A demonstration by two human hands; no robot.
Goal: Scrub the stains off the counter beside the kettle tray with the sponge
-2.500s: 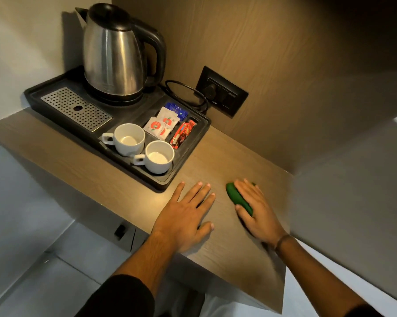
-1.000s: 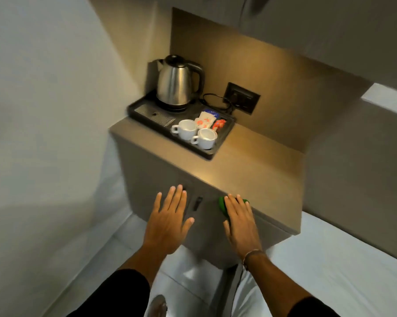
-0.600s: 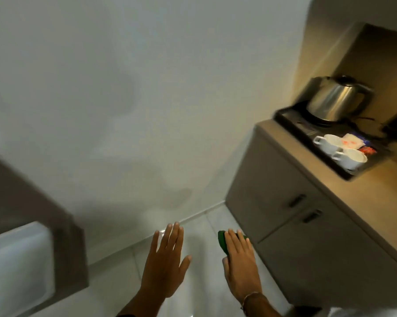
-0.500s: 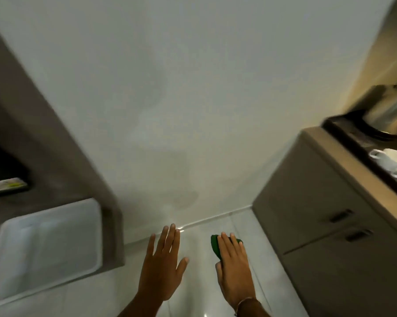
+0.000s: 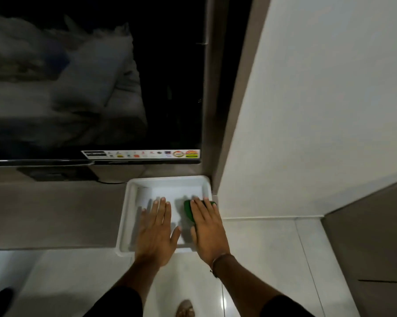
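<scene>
Centre frame: my left hand [image 5: 157, 234] spread flat; my right hand [image 5: 207, 229] flat on sponge [image 5: 188, 209], over white tray [image 5: 127, 202], right rim near wall [image 5: 307, 110].

Both arms reach forward side by side, palms down: the left hand [image 5: 155, 234] flat with fingers spread, the right hand [image 5: 207, 229] pressing its fingers over something

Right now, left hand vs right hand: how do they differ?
The left hand is empty, fingers spread; the right hand has the green sponge beneath its fingers. The left is over the middle of the white tray; the right is at its right edge. Both hands are flat, palm down, fingers pointing toward the TV.
</scene>
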